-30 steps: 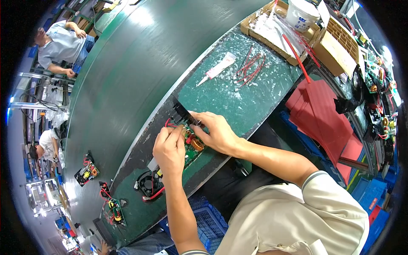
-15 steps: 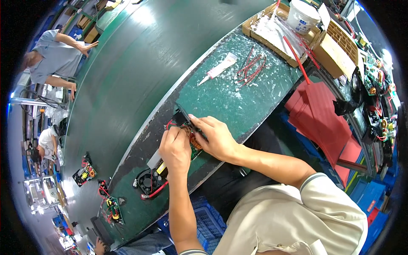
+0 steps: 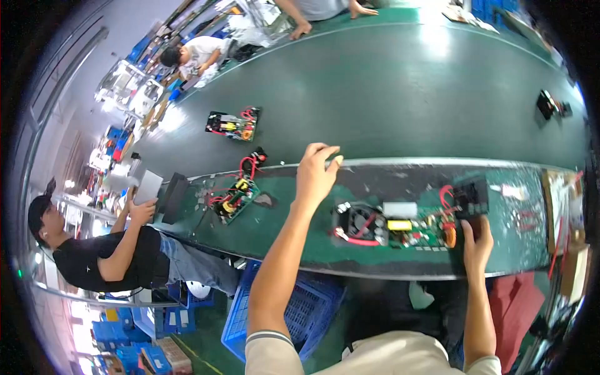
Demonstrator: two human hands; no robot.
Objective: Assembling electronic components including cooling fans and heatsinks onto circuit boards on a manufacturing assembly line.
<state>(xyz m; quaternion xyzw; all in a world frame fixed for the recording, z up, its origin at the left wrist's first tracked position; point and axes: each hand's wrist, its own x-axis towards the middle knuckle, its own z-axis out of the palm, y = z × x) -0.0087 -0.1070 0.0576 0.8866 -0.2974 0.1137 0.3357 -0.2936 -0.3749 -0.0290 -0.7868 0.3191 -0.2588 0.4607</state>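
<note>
My right hand (image 3: 478, 242) grips the lower edge of a black end panel (image 3: 472, 197), thumb on one side and fingers on the other. The panel stands at the right end of a green circuit board (image 3: 419, 237) with a copper coil, a yellow transformer and red wires. A black cooling fan (image 3: 359, 223) with a thick red cable sits at the board's left end. Up and to the left, my left hand (image 3: 317, 175) is raised over the bench's far edge, apart from the board. Its fingers are bent, with a small gap to the thumb and nothing visible between them.
Another wired circuit board (image 3: 234, 199) lies left on the bench; one more (image 3: 237, 125) rests on the dark belt (image 3: 387, 94). At the right are a white tube (image 3: 509, 190) and red wires. A blue crate (image 3: 300, 306) stands below. A co-worker (image 3: 94, 250) holds a grey plate.
The view has swung left, bringing the co-worker in black into sight. My left hand has left the board and moved out to the left. My right hand stays at the black panel.
</note>
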